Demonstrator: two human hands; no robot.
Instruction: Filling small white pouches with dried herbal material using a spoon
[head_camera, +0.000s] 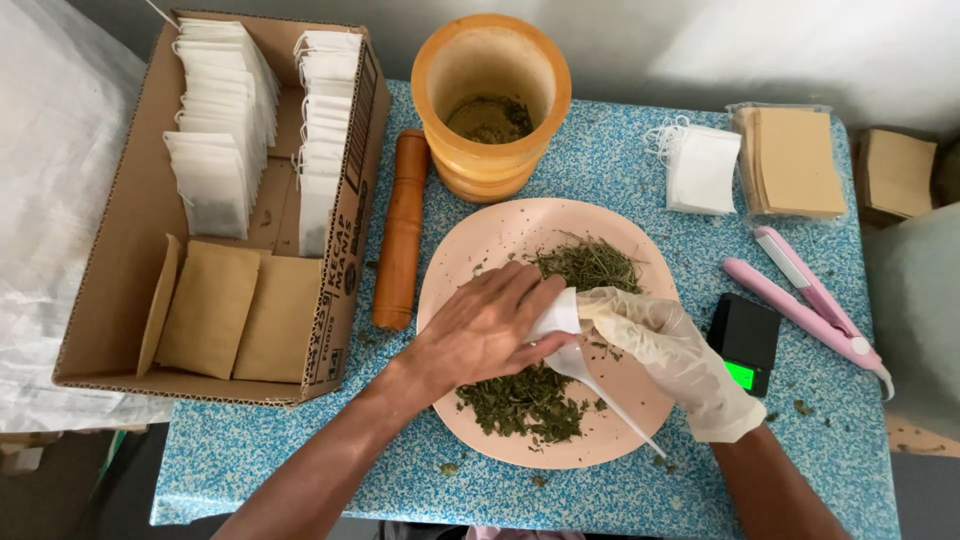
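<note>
The bare left hand (487, 325) pinched a small white bag (556, 313) at its mouth, its grip closed on the bag's edge. The gloved right hand (672, 355) held the same bag from the other side, and a white plastic spoon (598, 388) ran out beneath it, its handle slanting toward the near rim of the plate (500, 240); whether the right grip also clasped the spoon could not be told. Both hands hovered over the pink plate, between two heaps of dried green herbs (525, 403). Left of the plate a wooden pestle (401, 228) lay on the speckled blue counter (300, 450), with the wooden mortar (490, 105) behind it. A cardboard box (130, 250) of filled bags and brown envelopes stood at the far left. To the right lay a black scale (745, 340), a pink sealer (810, 305), a stack of empty bags (702, 168) and brown envelopes (795, 160).
</note>
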